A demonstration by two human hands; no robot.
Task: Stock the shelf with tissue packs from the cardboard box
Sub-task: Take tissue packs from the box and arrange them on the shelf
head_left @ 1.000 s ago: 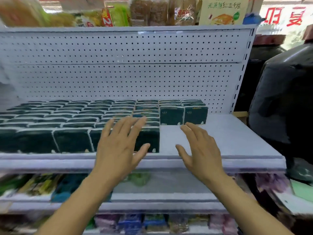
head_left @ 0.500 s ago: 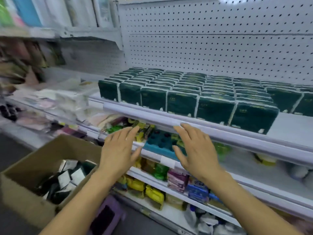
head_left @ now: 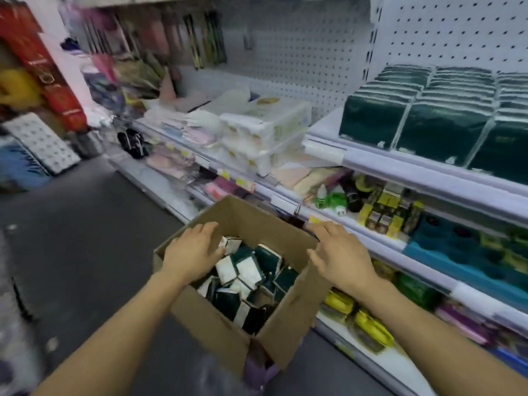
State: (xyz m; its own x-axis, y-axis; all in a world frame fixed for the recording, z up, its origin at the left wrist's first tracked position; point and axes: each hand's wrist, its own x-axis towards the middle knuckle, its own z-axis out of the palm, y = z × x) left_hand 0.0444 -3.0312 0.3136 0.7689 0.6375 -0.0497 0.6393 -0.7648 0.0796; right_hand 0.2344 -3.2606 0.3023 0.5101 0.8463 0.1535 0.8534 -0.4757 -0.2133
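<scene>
Head view shows your left hand (head_left: pixel 192 254) and right hand (head_left: pixel 341 257) over the cardboard box (head_left: pixel 220 318) at lower centre, fingers loosely spread, holding nothing. The tissue packs (head_left: pixel 248 277) lie jumbled inside; they look light, soft and slick-wrapped, so squeeze each across its broad faces. The shelf (head_left: pixel 414 170) runs upper right.

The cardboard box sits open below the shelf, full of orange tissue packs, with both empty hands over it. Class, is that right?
Not quite. The head view shows the tissue packs in the cardboard box are dark green with white ends, not orange. The rest holds: the box is open below the shelf, and the left hand and right hand are both empty over it.
</scene>
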